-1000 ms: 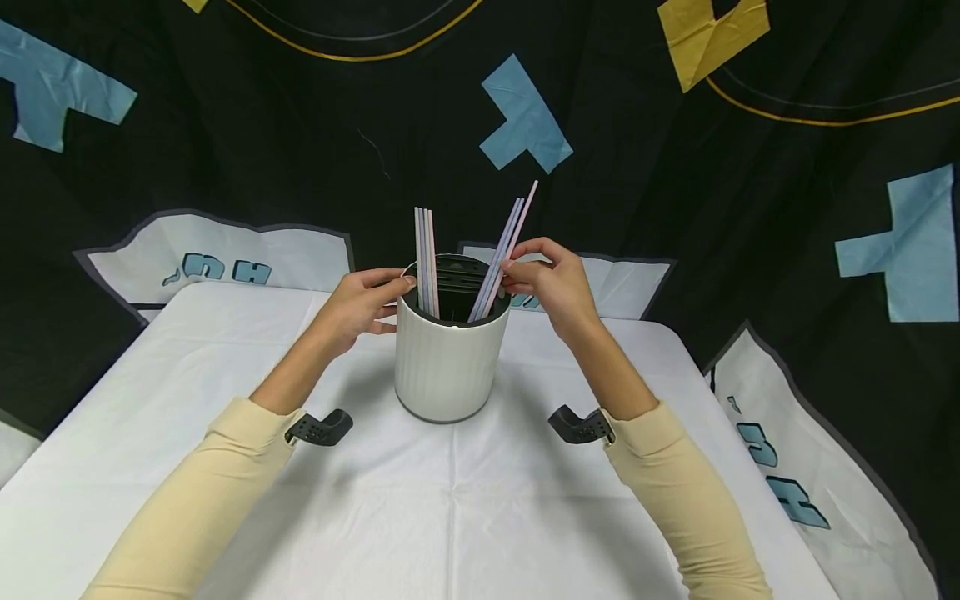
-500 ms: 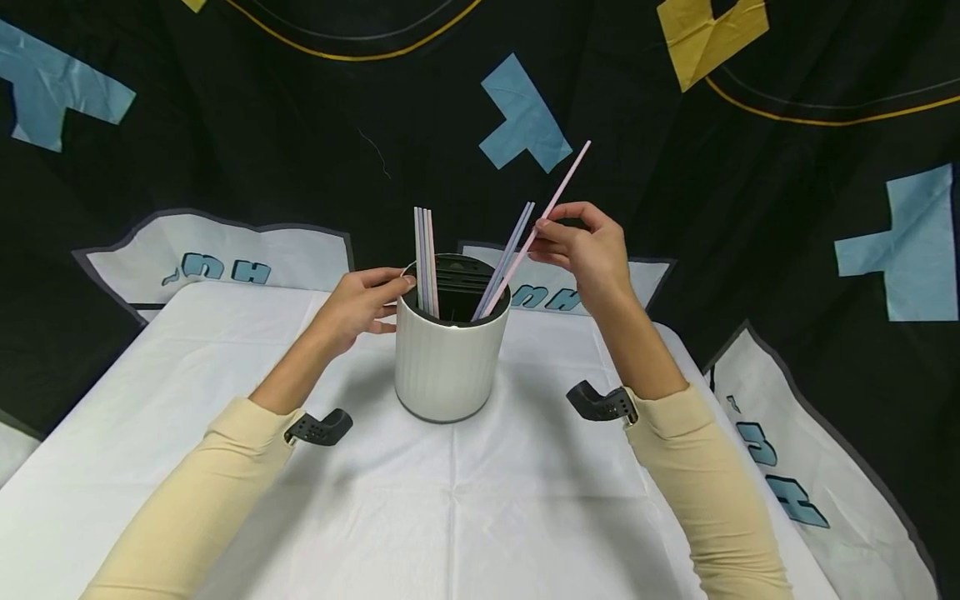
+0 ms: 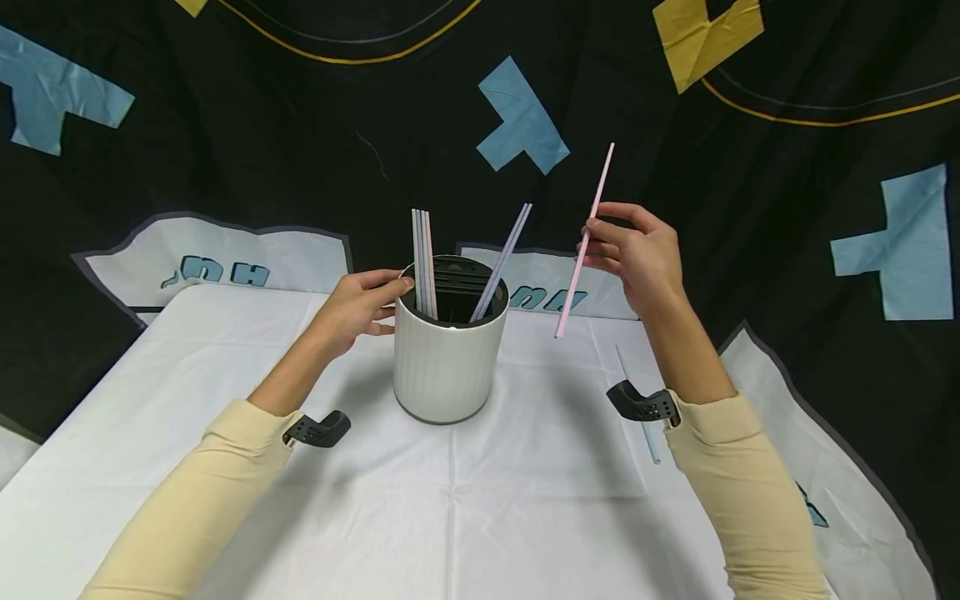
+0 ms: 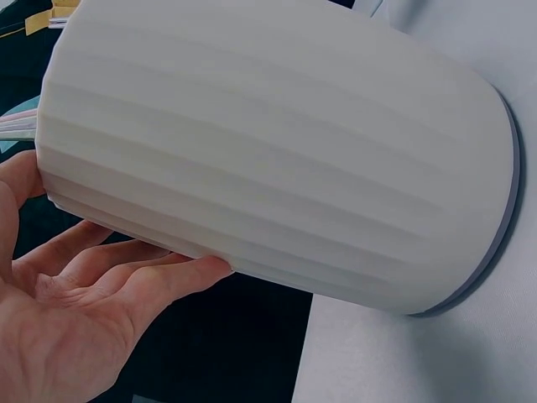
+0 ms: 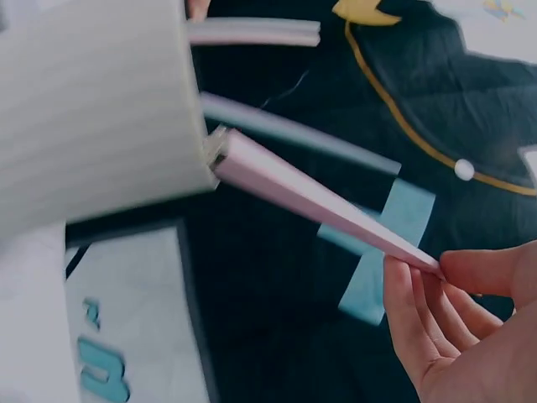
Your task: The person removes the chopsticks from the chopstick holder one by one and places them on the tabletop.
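A white ribbed utensil holder [image 3: 446, 375] with a black divided insert stands upright on the table. My left hand [image 3: 354, 310] holds it at its left side, thumb at the rim and fingers against the wall. My right hand [image 3: 637, 254] pinches a pink chopstick [image 3: 574, 279] between thumb and fingers, in the air to the right of the holder. Its lower end points down toward the table. Several pastel chopsticks [image 3: 423, 258] stand in the holder's left part. Two bluish-purple ones [image 3: 501, 263] lean right in its other side.
A pale blue chopstick [image 3: 651, 443] lies on the white tablecloth [image 3: 450, 533] at the right, partly hidden behind the wrist camera [image 3: 641, 404]. Behind the table hangs a black cloth [image 3: 420, 133] with blue and yellow shapes.
My right hand has drawn the pink chopstick up out of the holder and carried it right. The blue chopstick on the table has come into sight. My left hand stays put.
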`<state>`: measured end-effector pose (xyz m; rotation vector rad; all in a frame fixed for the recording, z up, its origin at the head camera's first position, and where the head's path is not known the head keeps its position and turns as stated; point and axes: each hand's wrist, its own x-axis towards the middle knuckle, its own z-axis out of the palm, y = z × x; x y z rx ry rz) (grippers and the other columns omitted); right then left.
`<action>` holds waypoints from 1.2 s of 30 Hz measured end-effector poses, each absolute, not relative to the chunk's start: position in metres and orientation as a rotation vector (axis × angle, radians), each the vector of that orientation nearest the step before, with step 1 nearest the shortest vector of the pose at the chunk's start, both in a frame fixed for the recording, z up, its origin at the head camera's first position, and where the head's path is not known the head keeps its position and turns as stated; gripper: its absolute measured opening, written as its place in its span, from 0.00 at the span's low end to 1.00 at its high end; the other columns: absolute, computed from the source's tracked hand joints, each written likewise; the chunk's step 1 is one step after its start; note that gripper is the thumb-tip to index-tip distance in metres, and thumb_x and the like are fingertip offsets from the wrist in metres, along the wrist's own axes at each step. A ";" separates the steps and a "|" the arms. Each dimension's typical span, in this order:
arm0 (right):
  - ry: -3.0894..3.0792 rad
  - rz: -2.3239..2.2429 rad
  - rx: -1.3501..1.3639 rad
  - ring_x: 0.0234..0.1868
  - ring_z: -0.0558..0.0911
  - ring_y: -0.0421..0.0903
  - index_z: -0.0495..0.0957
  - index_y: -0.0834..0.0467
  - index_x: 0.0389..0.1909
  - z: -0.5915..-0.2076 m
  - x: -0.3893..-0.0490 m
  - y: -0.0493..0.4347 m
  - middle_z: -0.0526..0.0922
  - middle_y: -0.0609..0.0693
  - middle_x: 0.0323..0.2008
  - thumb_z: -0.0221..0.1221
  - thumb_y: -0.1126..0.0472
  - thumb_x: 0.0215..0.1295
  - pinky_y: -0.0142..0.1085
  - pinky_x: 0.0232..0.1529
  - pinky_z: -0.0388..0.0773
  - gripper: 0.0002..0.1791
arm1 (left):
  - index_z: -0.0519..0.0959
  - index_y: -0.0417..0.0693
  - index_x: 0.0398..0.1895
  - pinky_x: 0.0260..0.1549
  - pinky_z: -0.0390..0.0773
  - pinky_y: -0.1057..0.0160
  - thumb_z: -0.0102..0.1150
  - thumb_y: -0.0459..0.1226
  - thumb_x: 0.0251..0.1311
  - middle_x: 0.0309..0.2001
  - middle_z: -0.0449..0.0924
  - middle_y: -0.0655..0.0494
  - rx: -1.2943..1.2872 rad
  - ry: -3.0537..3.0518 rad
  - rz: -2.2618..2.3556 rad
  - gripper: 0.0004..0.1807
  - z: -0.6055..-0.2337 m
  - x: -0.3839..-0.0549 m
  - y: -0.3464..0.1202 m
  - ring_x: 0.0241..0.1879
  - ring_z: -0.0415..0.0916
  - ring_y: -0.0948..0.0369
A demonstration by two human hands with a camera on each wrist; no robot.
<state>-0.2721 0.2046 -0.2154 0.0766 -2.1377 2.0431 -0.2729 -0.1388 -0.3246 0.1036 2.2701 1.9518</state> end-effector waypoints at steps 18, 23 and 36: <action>-2.629 1.668 -0.190 0.36 0.89 0.38 0.74 0.60 0.68 -0.296 -0.288 0.294 0.85 0.34 0.31 0.60 0.57 0.74 0.30 0.43 0.86 0.25 | 0.62 0.42 0.77 0.58 0.79 0.43 0.58 0.49 0.72 0.75 0.65 0.44 0.116 2.269 1.954 0.36 -0.324 -0.274 -0.140 0.69 0.69 0.40; -2.704 1.626 -0.256 0.37 0.89 0.39 0.74 0.62 0.67 -0.328 -0.292 0.315 0.86 0.39 0.35 0.59 0.57 0.74 0.32 0.45 0.87 0.24 | 0.62 0.42 0.76 0.57 0.80 0.43 0.58 0.48 0.72 0.74 0.65 0.43 0.125 2.263 1.960 0.35 -0.325 -0.274 -0.140 0.69 0.70 0.40; -2.805 1.560 -0.349 0.31 0.86 0.37 0.75 0.68 0.64 -0.388 -0.291 0.344 0.86 0.43 0.35 0.59 0.61 0.73 0.33 0.42 0.87 0.23 | 0.63 0.43 0.76 0.58 0.80 0.42 0.58 0.48 0.72 0.74 0.65 0.44 0.112 2.267 1.958 0.35 -0.326 -0.275 -0.140 0.69 0.70 0.40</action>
